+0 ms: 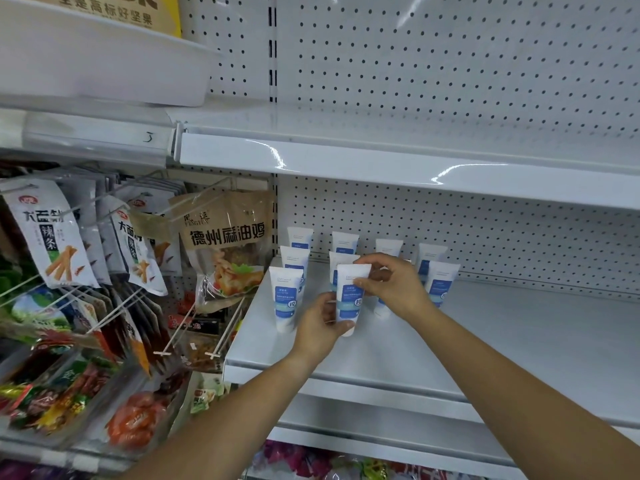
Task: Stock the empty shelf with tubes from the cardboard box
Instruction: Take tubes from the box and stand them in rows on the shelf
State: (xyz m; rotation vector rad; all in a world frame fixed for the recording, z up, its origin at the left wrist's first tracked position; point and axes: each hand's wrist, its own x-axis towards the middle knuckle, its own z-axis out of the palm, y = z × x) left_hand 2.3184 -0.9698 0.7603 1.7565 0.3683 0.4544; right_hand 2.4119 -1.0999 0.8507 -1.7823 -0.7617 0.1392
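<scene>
left hand (317,329) and right hand (394,285) pinch 1 tube (348,299); other tubes (344,241) crowd close behind.

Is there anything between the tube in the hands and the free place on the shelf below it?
Nothing visible. The left hand and the right hand hold the tube upright over a bare part of the shelf; the neighbour tube stands apart on its left.
</scene>
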